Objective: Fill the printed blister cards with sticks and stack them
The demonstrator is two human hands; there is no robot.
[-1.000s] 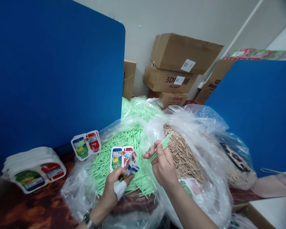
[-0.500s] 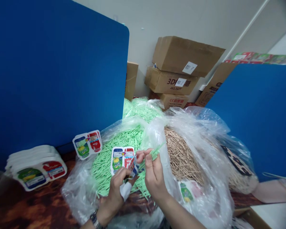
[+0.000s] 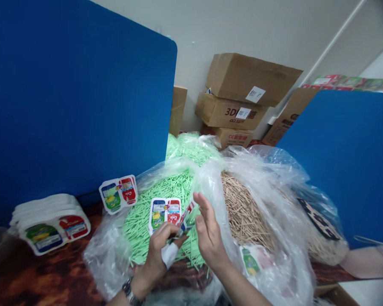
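Note:
My left hand (image 3: 158,250) is closed on a printed packet (image 3: 185,216), seen edge-on with red and blue print. A piece of white material (image 3: 169,255) shows by its fingers. My right hand (image 3: 210,236) is held up just right of the packet, fingers stretched and flat, with nothing visible in them. Beneath both hands lies a heap of thin green sticks (image 3: 166,185) in a clear plastic bag (image 3: 98,250). On that heap rests a flat packet (image 3: 162,210) with green and red bottle pictures. Whatever is inside the held packet is hidden.
Brown sticks (image 3: 244,208) fill a second bag on the right, with a printed packet (image 3: 252,259) near its front. At left are a stack of packets (image 3: 52,225) and a packet (image 3: 118,193) by the blue partition (image 3: 79,102). Cardboard boxes (image 3: 252,78) stand behind.
My right hand has let go of the green sticks it was pinching, and its fingers have straightened. My left hand keeps its hold on the packet. The view has shifted slightly.

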